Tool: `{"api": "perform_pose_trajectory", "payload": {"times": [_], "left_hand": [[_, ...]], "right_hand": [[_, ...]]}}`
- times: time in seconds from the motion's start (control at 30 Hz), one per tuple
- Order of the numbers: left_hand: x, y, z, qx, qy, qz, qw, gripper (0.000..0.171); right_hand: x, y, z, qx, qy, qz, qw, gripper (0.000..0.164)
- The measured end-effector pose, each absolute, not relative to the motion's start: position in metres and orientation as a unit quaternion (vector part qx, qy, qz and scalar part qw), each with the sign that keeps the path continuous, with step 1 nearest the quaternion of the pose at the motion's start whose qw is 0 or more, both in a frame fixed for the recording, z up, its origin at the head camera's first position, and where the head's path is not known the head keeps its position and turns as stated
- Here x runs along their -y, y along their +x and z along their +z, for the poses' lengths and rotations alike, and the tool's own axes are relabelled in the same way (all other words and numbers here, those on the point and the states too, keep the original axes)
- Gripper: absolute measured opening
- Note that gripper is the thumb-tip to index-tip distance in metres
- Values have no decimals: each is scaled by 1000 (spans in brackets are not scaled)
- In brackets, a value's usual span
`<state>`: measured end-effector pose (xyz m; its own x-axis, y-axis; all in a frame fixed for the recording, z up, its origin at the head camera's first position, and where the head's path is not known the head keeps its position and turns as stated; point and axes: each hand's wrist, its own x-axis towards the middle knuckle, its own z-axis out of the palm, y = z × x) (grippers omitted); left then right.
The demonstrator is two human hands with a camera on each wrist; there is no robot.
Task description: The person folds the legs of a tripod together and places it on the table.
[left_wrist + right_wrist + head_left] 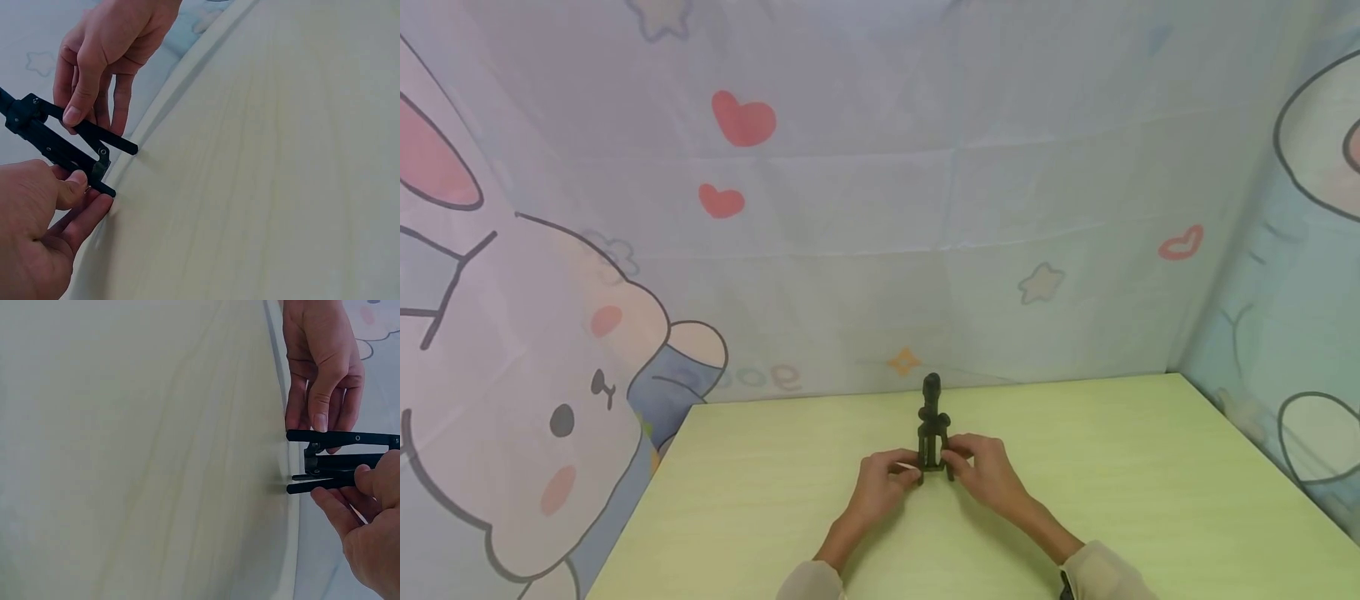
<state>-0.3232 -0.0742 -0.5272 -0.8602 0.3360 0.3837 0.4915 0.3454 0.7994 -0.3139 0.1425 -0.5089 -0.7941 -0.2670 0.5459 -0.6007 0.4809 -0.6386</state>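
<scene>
A small black tripod (931,421) stands upright on the table, its legs only slightly spread. On its left side my left hand (880,485) pinches one leg between thumb and fingers. My right hand (992,477) pinches the leg on the opposite side. The left wrist view shows the hinged brace (100,164) between the legs and the centre column, with the left thumb low on its leg. In the right wrist view, leg tips (294,488) stick out past the fingers. The tripod's upper part falls outside both wrist views.
The pale yellow-green table (775,517) reaches out on both sides of the hands. Behind it hangs a printed cloth backdrop (850,275), close to the far table edge. A cartoon rabbit covers the cloth at left.
</scene>
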Motion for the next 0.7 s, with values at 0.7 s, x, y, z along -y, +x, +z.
{"api": "perform_pose_trajectory", "payload": {"times": [0.7], "left_hand": [[67,-324,-536,811,-259,-513,107,20]], "right_hand": [[-141,-313,-506,834,259,446,196,7]]}}
